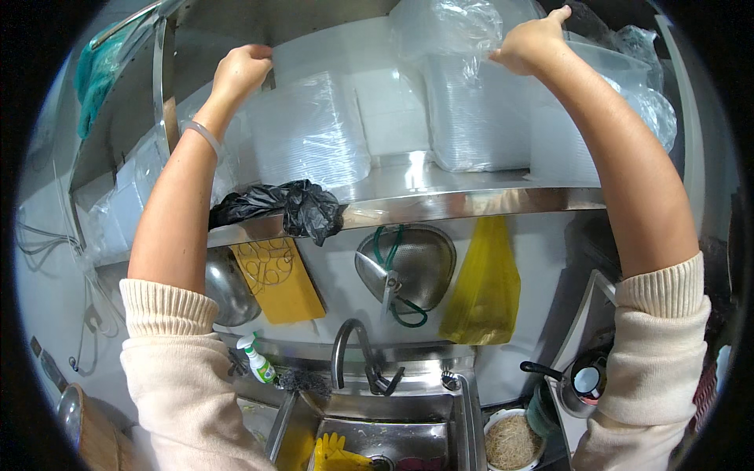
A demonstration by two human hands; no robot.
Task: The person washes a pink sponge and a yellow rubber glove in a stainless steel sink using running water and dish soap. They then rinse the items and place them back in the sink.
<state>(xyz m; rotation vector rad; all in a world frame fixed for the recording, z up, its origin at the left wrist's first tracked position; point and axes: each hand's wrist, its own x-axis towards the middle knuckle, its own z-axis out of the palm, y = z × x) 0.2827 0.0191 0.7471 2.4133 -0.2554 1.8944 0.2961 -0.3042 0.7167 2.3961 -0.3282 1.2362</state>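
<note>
Both arms reach up to a stainless steel shelf (pixel 471 203). My left hand (pixel 242 69) is raised at the upper left, fingers curled, above a plastic-wrapped stack of clear containers (pixel 312 129). What its fingertips touch is hidden. My right hand (pixel 533 42) is at the upper right, beside a clear plastic bag (pixel 459 29) atop another wrapped container stack (pixel 477 118). Its thumb and a finger are spread apart; the palm faces away, so a grip cannot be seen. A knotted black plastic bag (pixel 306 209) hangs over the shelf's front edge.
Below the shelf hang a metal strainer (pixel 430 265), green-handled scissors (pixel 390 282), a yellow plastic bag (pixel 486 288) and a yellow board (pixel 288 300). A faucet (pixel 339 353) rises over the sink (pixel 406 406), which holds a yellow rubber glove (pixel 339 456). A spray bottle (pixel 259 362) stands left.
</note>
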